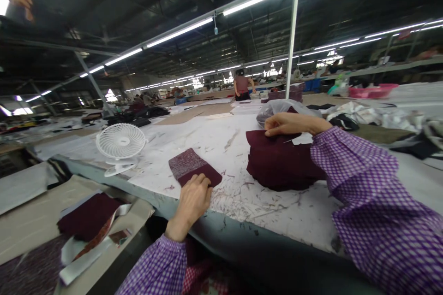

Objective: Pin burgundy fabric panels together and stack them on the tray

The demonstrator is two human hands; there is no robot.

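Both arms [367,161] forward, right hand [289,123] (pinching fabric [280,163])

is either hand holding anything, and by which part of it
The right hand appears to pinch maroon fabric at its far edge; the left hand rests on a two-tone piece at its near edge, grip unclear.

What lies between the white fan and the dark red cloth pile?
In the head view, a two-tone cloth with the left hand on it, plus tiny scraps.
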